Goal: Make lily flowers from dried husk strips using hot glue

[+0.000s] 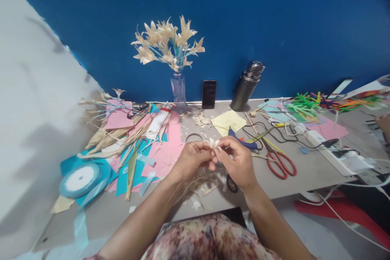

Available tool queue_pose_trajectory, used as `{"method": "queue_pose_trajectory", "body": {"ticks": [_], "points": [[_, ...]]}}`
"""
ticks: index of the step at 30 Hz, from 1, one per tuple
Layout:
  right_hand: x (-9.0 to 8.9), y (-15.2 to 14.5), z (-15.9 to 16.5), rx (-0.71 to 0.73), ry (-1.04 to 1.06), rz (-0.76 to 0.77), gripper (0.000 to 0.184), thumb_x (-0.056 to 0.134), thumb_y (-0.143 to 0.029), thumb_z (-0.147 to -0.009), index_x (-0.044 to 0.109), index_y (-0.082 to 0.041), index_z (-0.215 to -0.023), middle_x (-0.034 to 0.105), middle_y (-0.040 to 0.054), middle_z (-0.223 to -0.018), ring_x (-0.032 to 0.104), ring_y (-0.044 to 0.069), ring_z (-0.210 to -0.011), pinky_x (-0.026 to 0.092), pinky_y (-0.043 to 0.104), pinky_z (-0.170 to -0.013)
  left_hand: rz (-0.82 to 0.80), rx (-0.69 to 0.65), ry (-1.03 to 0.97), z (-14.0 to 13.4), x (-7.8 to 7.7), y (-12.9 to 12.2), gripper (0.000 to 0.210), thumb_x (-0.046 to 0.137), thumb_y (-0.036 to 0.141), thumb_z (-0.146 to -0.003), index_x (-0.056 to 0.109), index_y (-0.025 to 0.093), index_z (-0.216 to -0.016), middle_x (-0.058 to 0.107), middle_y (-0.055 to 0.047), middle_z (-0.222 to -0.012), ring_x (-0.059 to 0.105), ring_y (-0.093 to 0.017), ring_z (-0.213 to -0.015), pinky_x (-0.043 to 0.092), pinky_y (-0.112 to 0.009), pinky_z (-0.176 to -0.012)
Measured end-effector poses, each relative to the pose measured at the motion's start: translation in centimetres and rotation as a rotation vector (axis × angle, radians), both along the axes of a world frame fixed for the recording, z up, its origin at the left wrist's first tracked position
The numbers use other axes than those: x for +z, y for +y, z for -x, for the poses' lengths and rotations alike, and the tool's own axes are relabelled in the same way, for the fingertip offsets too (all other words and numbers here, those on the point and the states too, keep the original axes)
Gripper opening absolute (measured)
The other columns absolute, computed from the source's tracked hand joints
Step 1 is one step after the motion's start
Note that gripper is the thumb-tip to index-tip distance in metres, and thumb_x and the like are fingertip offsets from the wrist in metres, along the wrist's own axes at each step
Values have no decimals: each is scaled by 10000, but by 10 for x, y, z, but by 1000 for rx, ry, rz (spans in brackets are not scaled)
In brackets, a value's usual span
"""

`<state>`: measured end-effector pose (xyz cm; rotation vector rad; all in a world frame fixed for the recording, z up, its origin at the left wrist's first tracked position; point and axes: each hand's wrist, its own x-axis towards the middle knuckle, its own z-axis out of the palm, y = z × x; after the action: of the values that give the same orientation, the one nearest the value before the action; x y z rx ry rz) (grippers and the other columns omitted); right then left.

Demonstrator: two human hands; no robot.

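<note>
Above the front edge of the grey table (304,170), in the head view, we see both hands meet around a small cream straw flower (213,143). The left hand (191,160) is closed, pinching the flower from the left; the right hand (239,162) curls its fingertips (219,149) onto the petals from the right. Dry straw strands (199,180) hang under the hands. Red-handled scissors (278,161) lie just right of the right hand, a blue ribbon roll (79,179) well to the left. By the blue wall (274,16) stand a vase of straw flowers (170,48), a phone (209,94) and a metal flask (247,85)
</note>
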<state>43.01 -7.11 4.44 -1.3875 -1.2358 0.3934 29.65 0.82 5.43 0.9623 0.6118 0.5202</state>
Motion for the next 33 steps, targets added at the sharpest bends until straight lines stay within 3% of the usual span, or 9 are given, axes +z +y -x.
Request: {"method": "queue_pose_trajectory", "body": {"ticks": [8,15,18,20,23,26,33], "points": [[-8,1,1,-23,245,-1,103,668,-285,-877,641,-202,-823,646,14,-777,600,151,-681,483,270,-620,60,-81,-62,2,-2,-2,347,904,218,-596,699,101,-849,721,-39,-734,653,-112,-520,512,-202,-492],[-8,3,3,-54,418,-13,147,721,-326,-805,650,-197,-813,621,-4,-719,556,139,-638,469,274,-611,74,113,-8,10,-11,-2,289,822,347,-690,635,141,-771,629,16,-536,542,-88,-387,399,-168,-371],[-13,6,4,-38,484,10,182,727,-351,-790,634,-195,-810,594,-23,-668,531,132,-598,457,270,-591,-21,165,39,11,-12,-6,330,727,464,-791,629,151,-764,632,-1,-534,542,-98,-387,378,-169,-358],[-15,7,6,-42,451,5,172,721,-345,-809,638,-194,-818,615,-14,-702,549,138,-632,463,270,-614,-150,228,83,11,-10,-10,350,685,490,-833,642,149,-766,659,-20,-591,574,-104,-439,400,-171,-381],[-15,6,11,-52,292,-29,120,680,-304,-862,645,-197,-822,648,14,-799,587,157,-729,474,272,-664,-306,278,132,11,-4,-15,272,782,398,-761,689,156,-847,688,-16,-707,599,-106,-512,448,-182,-427],[-12,4,15,-55,146,-54,90,640,-259,-889,636,-203,-818,650,33,-853,600,171,-781,479,274,-679,-362,302,162,11,-1,-18,211,811,322,-718,712,159,-809,671,-1,-699,583,-108,-517,460,-194,-441],[-9,1,13,-52,30,-46,72,602,-214,-905,655,-202,-858,662,53,-926,627,177,-808,492,277,-682,-493,379,229,5,-12,-17,131,724,299,-809,714,184,-746,654,1,-638,585,-129,-548,441,-204,-477]]}}
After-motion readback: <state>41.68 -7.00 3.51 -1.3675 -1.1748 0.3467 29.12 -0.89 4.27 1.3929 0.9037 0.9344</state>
